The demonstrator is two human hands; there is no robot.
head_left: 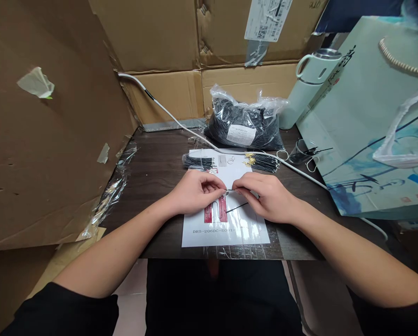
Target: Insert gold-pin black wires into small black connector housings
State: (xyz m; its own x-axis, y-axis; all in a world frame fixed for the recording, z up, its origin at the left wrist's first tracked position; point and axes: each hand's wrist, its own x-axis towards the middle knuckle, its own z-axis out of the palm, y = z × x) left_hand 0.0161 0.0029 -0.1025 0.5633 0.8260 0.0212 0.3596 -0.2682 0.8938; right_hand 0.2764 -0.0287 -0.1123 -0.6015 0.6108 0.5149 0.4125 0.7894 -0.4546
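Note:
My left hand [200, 192] and my right hand [268, 193] meet over a printed white sheet [194, 239], fingertips pinched close together. A short stretch of thin black wire [230, 190] shows between them. Both hands are closed on it; its ends are hidden by my fingers. Below my right hand, a length of black wire [237, 207] slants over the red picture on the sheet; whether it belongs to the same wire I cannot tell. Behind the hands lie a bundle of black wires with gold-coloured tips [263, 162] and another bundle of dark wires [198, 162] in clear plastic.
A clear bag of black wires [244, 123] stands at the back. A white cable [180, 123] crosses the dark table [149, 177]. At right are a small clear cup [298, 151], a pale bottle [305, 88] and a paper bag [366, 121]. Cardboard [54, 140] walls the left and back.

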